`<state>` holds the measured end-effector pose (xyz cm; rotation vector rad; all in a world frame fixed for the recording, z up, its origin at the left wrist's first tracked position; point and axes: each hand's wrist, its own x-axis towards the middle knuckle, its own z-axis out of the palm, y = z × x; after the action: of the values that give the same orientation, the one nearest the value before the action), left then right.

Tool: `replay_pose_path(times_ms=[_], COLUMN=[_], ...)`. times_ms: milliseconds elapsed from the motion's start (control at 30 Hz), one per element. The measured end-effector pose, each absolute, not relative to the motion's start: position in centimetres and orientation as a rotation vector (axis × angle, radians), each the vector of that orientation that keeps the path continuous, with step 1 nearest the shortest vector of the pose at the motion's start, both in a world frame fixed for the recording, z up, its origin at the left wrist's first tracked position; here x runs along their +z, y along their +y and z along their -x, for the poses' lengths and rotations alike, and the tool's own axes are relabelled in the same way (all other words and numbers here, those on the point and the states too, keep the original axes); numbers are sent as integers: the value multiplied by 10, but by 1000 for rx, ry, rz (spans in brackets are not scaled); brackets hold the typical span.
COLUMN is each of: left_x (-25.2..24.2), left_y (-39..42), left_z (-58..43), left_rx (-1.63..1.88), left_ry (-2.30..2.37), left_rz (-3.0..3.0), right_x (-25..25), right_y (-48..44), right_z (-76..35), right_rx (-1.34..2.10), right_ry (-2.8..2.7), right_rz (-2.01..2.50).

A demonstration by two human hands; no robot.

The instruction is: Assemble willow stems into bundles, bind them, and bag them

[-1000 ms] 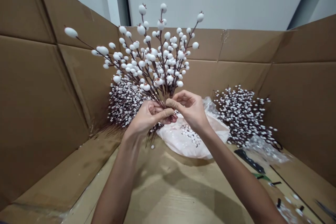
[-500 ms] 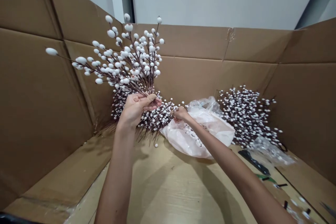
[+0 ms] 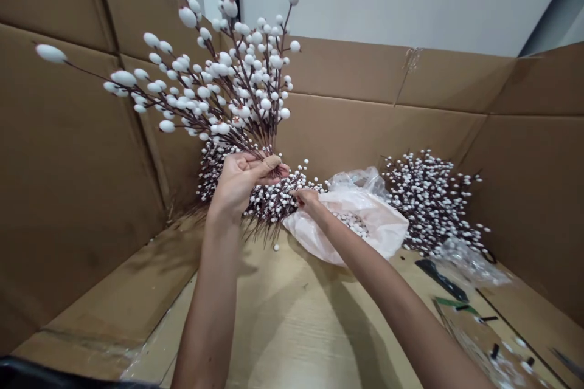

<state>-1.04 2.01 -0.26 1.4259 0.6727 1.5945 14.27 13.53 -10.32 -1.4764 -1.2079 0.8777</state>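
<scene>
My left hand (image 3: pixel 244 179) is closed around the lower stems of a bunch of artificial berry stems (image 3: pixel 237 82), brown with white berries. The bunch fans upward and to the left, its largest berries nearest the camera. My right hand (image 3: pixel 305 199) is pinched, lower and to the right, over the left edge of a white plastic bag (image 3: pixel 381 231). What its fingertips hold, if anything, is too small to tell. Behind both hands lies a pile of similar berry stems (image 3: pixel 269 203), partly hidden by my left hand. White berries (image 3: pixel 351 223) show inside the bag.
Cardboard walls (image 3: pixel 347 73) enclose the table (image 3: pixel 292 328) at the left, back and right. Another heap of berry stems (image 3: pixel 429 200) stands at the right, with clear plastic (image 3: pixel 474 261) and a black strip (image 3: pixel 441 279) before it. One loose berry (image 3: pixel 276 247) lies near the middle.
The bunch in my left hand has risen and come closer to the camera. My right hand has shifted slightly left, still pinched. The view has moved a little.
</scene>
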Motion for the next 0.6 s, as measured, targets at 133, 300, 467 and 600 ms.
replay_pose_path(times_ms=[133,300,467,600], left_x=[-2,-4,-3,-1], left_y=[20,22,23,16], left_z=[13,17,12,-4], left_rx=[1590,1594,1461,1304], left_ry=[655,668,699,618], left_rz=[-1435,-1416,-1466,-1529], right_x=[-80,-20,47,81], right_y=[124,93,28,-21], right_z=[-143,-169,-204,-205], right_rx=[934,849,655,355], right_ry=[-1179,-1180,-1375,-1720], right_rz=[1319,1050,707,539])
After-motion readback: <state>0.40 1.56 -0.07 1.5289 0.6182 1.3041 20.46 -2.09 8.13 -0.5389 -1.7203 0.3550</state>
